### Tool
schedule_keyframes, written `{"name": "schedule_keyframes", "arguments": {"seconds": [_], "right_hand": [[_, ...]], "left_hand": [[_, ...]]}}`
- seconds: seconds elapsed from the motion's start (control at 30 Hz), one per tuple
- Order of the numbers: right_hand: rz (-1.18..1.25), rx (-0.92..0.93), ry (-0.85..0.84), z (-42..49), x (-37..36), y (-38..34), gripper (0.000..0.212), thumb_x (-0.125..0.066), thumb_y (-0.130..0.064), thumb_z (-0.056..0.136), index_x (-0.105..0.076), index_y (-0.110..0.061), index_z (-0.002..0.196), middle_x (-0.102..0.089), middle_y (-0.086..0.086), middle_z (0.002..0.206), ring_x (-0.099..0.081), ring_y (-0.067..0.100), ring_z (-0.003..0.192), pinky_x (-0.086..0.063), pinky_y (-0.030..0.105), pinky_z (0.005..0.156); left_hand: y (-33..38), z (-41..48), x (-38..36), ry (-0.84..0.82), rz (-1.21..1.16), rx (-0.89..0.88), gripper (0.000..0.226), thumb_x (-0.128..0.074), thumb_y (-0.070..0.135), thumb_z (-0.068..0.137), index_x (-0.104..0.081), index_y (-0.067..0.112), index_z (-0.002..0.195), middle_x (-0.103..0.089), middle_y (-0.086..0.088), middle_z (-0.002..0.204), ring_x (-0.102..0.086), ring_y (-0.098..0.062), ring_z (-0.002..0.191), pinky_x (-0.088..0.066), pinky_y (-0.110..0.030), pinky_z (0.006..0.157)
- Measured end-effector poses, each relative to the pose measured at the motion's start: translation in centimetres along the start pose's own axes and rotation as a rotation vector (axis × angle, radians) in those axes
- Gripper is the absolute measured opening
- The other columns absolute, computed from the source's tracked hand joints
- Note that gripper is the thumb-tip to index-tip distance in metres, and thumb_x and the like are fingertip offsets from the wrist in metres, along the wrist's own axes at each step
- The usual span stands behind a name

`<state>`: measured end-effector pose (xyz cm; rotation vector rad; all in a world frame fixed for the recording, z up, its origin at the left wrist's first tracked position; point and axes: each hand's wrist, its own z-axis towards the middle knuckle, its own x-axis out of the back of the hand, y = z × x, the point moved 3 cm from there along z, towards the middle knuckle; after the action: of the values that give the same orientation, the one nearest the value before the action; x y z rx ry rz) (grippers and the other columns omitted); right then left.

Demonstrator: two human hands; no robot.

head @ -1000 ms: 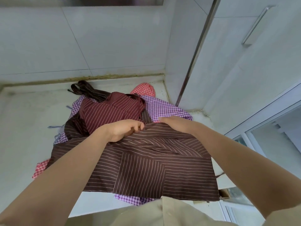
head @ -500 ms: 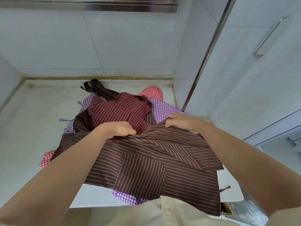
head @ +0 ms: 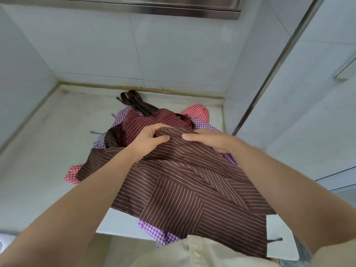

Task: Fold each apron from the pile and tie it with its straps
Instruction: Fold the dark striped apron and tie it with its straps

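A dark brown striped apron [head: 185, 191] lies spread over the pile, its lower part hanging over the counter's front edge. My left hand [head: 148, 139] grips a bunched fold at its top edge, thumb under the cloth. My right hand [head: 207, 138] rests on the same top edge just to the right, fingers pointing left and close to the left hand. Under it lie a maroon striped apron [head: 152, 122], a purple checked apron [head: 158, 232] and a red checked apron [head: 196, 112]. Brown straps [head: 134, 102] trail towards the back wall.
The pile sits on a white counter [head: 48, 151] boxed in by tiled walls at the left and back. A cabinet door with a metal edge [head: 269, 74] and a handle [head: 346, 68] stands at the right. A steel ledge [head: 173, 8] runs overhead.
Both hands have come closer together at the brown apron's top edge and lifted it slightly, bunching the cloth between them. The camera has tilted to the left.
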<state>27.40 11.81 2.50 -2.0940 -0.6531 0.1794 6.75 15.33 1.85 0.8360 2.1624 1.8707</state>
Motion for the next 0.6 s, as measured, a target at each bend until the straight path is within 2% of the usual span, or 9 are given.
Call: {"name": "schedule_keyframes", "arguments": {"seconds": [0.13, 0.2, 0.27, 0.33, 0.4, 0.47, 0.53, 0.57, 0.6], "right_hand": [[0.059, 0.056, 0.077, 1.3, -0.6, -1.3, 0.035, -0.062, -0.04, 0.093, -0.066, -0.016, 0.119, -0.073, 0.008, 0.109, -0.07, 0.028, 0.101, -0.053, 0.047, 0.097], [0.143, 0.025, 0.036, 1.6, -0.6, -1.4, 0.033, -0.059, -0.038, 0.096, -0.066, -0.015, 0.118, -0.072, 0.011, 0.113, -0.068, 0.03, 0.105, -0.051, 0.049, 0.099], [0.277, 0.003, 0.003, 2.1, -0.6, -1.6, 0.034, -0.052, -0.039, 0.097, -0.063, -0.016, 0.119, -0.068, 0.012, 0.12, -0.064, 0.03, 0.11, -0.049, 0.049, 0.101], [0.328, -0.005, 0.003, 2.7, 0.1, -1.6, 0.031, -0.046, -0.036, 0.097, -0.059, -0.016, 0.116, -0.065, 0.01, 0.118, -0.062, 0.028, 0.106, -0.051, 0.045, 0.094], [0.189, -0.106, -0.086, 3.2, 1.1, -1.3, 0.032, -0.047, -0.027, 0.092, -0.054, -0.007, 0.115, -0.063, 0.013, 0.112, -0.06, 0.028, 0.099, -0.05, 0.04, 0.091], [-0.059, -0.267, -0.133, 3.4, 2.7, -0.9, 0.037, -0.051, -0.016, 0.089, -0.05, 0.003, 0.121, -0.061, 0.018, 0.116, -0.061, 0.027, 0.102, -0.051, 0.037, 0.091], [-0.297, -0.331, 0.057, 3.6, 4.8, -1.3, 0.022, -0.053, -0.008, 0.091, -0.058, 0.005, 0.108, -0.059, 0.01, 0.087, -0.058, 0.015, 0.07, -0.05, 0.025, 0.07], [-0.376, -0.284, 0.263, 4.2, 6.1, -1.8, 0.018, -0.056, -0.006, 0.091, -0.062, 0.006, 0.103, -0.055, 0.006, 0.079, -0.052, 0.013, 0.063, -0.047, 0.024, 0.063], [-0.392, -0.175, 0.507, 4.8, 7.5, -2.3, 0.017, -0.058, -0.006, 0.09, -0.064, 0.006, 0.101, -0.055, 0.005, 0.079, -0.051, 0.014, 0.066, -0.048, 0.027, 0.065]], "left_hand": [[0.4, 0.4, 0.7, 0.044, -0.006, -0.035, 0.031, -0.065, 0.008, 0.091, -0.07, 0.025, 0.117, -0.07, -0.012, 0.108, -0.066, -0.025, 0.1, -0.054, -0.039, 0.093], [0.3, 0.7, 1.0, 0.053, -0.014, -0.021, 0.034, -0.068, 0.003, 0.088, -0.069, 0.022, 0.117, -0.068, -0.016, 0.107, -0.063, -0.024, 0.095, -0.055, -0.037, 0.09], [0.3, 1.2, 1.3, 0.034, -0.036, 0.007, 0.04, -0.07, -0.002, 0.084, -0.066, 0.018, 0.118, -0.067, -0.012, 0.1, -0.063, -0.019, 0.093, -0.056, -0.032, 0.088], [0.4, 1.9, 1.4, 0.002, -0.036, 0.019, 0.043, -0.07, -0.006, 0.082, -0.065, 0.017, 0.118, -0.066, -0.007, 0.092, -0.065, -0.016, 0.088, -0.056, -0.029, 0.086], [0.2, 2.6, 1.7, 0.001, -0.005, 0.022, 0.044, -0.068, -0.012, 0.081, -0.065, 0.014, 0.116, -0.067, -0.005, 0.089, -0.065, -0.013, 0.084, -0.055, -0.027, 0.084], [-0.1, 3.4, 2.1, 0.021, 0.055, 0.043, 0.047, -0.064, -0.017, 0.079, -0.065, 0.016, 0.113, -0.067, -0.004, 0.087, -0.064, -0.013, 0.083, -0.054, -0.029, 0.082], [-0.6, 4.3, 2.4, 0.031, 0.121, 0.071, 0.046, -0.064, -0.017, 0.078, -0.067, 0.019, 0.107, -0.066, -0.005, 0.089, -0.064, -0.017, 0.084, -0.054, -0.035, 0.083], [-0.8, 4.7, 2.4, 0.037, 0.151, 0.087, 0.043, -0.065, -0.016, 0.079, -0.068, 0.02, 0.103, -0.066, -0.005, 0.09, -0.064, -0.018, 0.085, -0.054, -0.036, 0.084], [-0.9, 5.2, 2.4, 0.047, 0.17, 0.103, 0.038, -0.068, -0.012, 0.079, -0.068, 0.02, 0.1, -0.066, -0.003, 0.091, -0.064, -0.018, 0.086, -0.053, -0.036, 0.086]]}}
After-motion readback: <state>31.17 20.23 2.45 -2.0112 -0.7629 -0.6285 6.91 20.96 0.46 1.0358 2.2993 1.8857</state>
